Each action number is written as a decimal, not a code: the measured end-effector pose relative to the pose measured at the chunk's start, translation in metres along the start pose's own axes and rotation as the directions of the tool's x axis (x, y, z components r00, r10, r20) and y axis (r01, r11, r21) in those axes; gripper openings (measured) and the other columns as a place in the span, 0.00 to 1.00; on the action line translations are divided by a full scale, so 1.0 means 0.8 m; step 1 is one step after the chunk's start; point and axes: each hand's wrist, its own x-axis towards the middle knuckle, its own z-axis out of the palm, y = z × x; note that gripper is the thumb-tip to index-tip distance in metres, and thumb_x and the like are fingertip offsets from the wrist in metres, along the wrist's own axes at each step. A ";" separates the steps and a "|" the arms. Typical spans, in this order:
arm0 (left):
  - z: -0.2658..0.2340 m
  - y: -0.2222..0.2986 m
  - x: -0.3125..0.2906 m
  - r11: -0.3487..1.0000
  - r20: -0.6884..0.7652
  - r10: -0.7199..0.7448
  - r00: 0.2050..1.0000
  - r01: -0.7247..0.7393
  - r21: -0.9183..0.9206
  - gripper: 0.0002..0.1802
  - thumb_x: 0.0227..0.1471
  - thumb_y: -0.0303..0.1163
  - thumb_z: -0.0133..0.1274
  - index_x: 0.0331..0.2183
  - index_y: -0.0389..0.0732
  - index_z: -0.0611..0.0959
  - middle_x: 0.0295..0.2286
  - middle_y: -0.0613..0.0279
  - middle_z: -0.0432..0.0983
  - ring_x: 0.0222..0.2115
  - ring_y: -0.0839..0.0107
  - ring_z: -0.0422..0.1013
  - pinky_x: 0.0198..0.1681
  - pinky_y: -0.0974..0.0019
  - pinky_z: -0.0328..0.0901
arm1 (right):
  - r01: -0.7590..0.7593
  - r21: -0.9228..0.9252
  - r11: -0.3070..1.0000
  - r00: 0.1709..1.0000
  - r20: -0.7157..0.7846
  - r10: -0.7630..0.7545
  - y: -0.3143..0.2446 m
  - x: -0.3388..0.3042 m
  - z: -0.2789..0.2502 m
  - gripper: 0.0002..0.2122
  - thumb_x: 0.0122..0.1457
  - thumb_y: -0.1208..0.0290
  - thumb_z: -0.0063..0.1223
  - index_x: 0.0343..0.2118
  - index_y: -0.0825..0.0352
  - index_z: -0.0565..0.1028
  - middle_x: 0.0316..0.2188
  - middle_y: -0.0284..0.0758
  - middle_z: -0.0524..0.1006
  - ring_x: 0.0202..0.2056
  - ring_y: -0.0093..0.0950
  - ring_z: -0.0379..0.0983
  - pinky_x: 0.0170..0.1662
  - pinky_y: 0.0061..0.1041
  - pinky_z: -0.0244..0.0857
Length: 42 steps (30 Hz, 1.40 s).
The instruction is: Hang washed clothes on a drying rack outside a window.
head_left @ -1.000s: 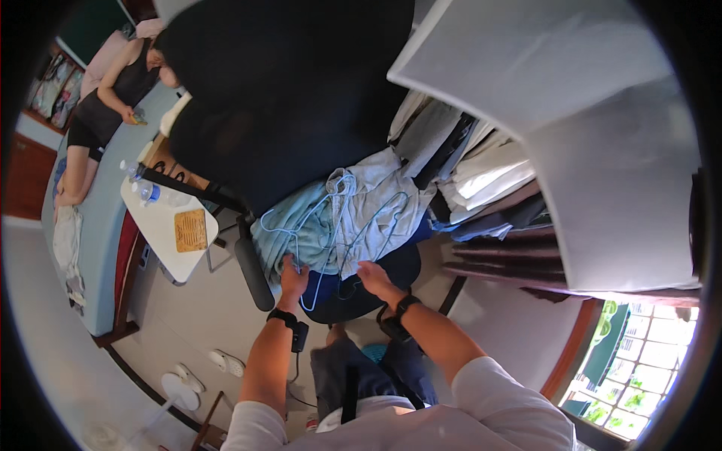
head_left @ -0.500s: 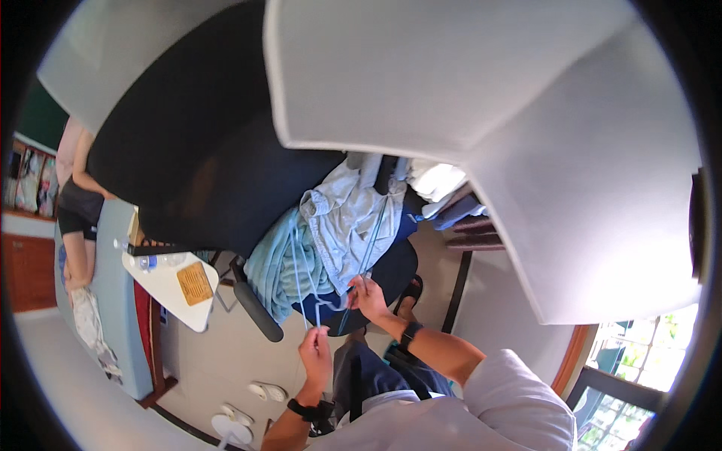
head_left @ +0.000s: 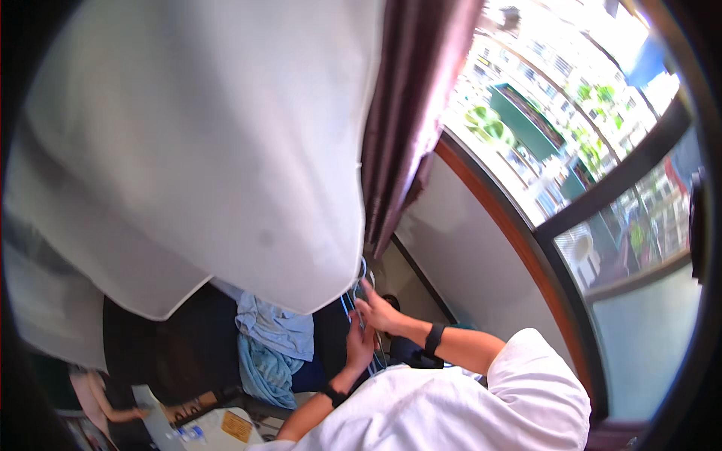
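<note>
Thin blue clothes hangers (head_left: 355, 295) are held upright just beyond my body, their hooks toward the curtain. My left hand (head_left: 359, 347) is closed around their lower part. Close above it, my right hand (head_left: 380, 311) is closed on them near the hooks; the two hands almost touch. To the left, a light blue garment (head_left: 275, 325) lies crumpled on a dark chair, with a teal fluffy cloth (head_left: 265, 378) below it. A large white sheet-like cloth (head_left: 218, 158) hangs in front and hides much of the chair and the hanger tips.
A purple curtain (head_left: 397, 113) hangs beyond my hands, next to a window with a dark frame (head_left: 602, 195). Plant boxes stand outside. At lower left are a white table (head_left: 218, 434) with a tan board (head_left: 236, 426) and another person's arm (head_left: 113, 406).
My view has swung right toward the window. My hands, apart before with the hangers between them over the chair, have come together to the right of the clothes.
</note>
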 end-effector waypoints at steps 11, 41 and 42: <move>0.125 0.127 0.151 0.730 0.458 0.121 0.881 -0.392 0.561 0.14 0.49 0.33 0.56 0.20 0.34 0.74 0.13 0.58 0.67 0.16 0.75 0.67 0.21 0.69 0.61 | -0.008 -0.011 1.000 0.989 -0.144 0.006 -0.109 0.086 -0.223 0.15 0.60 0.57 0.44 0.38 0.64 0.74 0.15 0.28 0.70 0.16 0.17 0.62 0.18 0.19 0.56; 0.059 0.211 0.314 0.886 -0.302 0.416 0.858 -0.307 0.348 0.30 0.51 0.27 0.52 0.54 0.37 0.60 0.49 0.51 0.64 0.43 0.69 0.68 0.43 0.69 0.61 | 0.269 -0.179 0.946 0.868 0.471 -0.158 -0.416 0.537 -0.215 0.16 0.52 0.75 0.47 0.45 0.70 0.70 0.19 0.35 0.73 0.15 0.22 0.69 0.15 0.23 0.62; 0.068 0.208 0.309 0.888 -0.296 0.412 0.862 -0.308 0.341 0.30 0.51 0.27 0.52 0.54 0.37 0.60 0.49 0.51 0.64 0.43 0.69 0.68 0.43 0.69 0.61 | 0.167 0.081 0.983 0.869 0.458 -0.185 -0.401 0.534 -0.209 0.19 0.53 0.74 0.47 0.49 0.69 0.67 0.19 0.34 0.73 0.16 0.23 0.70 0.16 0.23 0.62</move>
